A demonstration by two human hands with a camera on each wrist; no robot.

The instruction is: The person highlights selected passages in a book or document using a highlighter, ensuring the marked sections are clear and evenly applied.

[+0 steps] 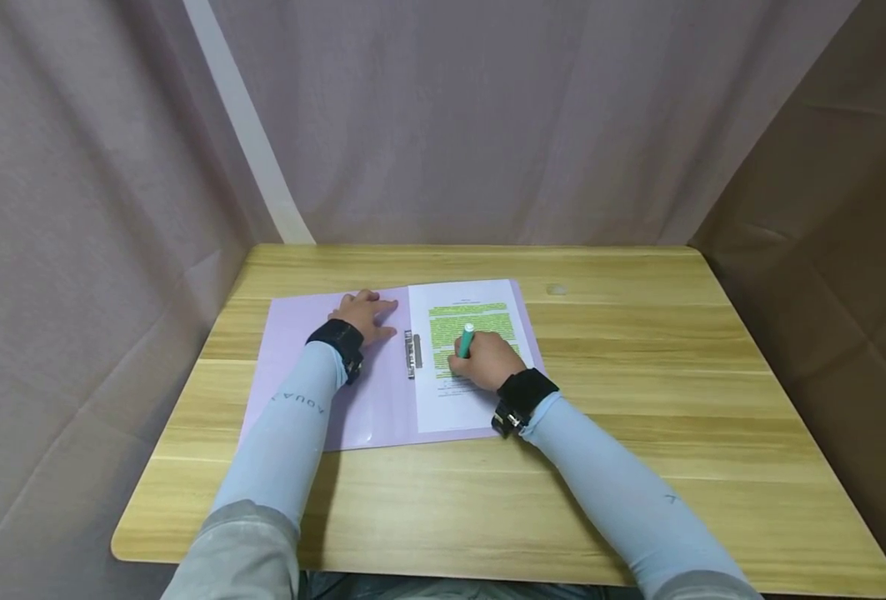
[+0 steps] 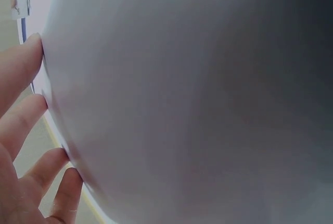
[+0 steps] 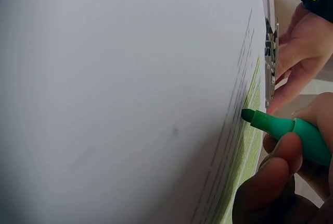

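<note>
On the tabletop, head view: left hand (image 1: 363,317) flat, fingers straight, on open purple folder (image 1: 315,392) toward the left edge; right hand (image 1: 485,360) grips green highlighter (image 1: 466,340), standing steeply, cap end up, over the printed sheet (image 1: 468,358).
Left wrist view: fingers (image 2: 21,73) straight, pressing folder (image 2: 182,104).
Right wrist view: highlighter (image 3: 286,130) tip on sheet (image 3: 130,88), long axis across the text lines.

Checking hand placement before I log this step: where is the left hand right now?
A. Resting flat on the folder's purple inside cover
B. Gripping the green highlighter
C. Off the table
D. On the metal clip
A: the left hand lies flat on the purple folder, left of the clip.
</note>
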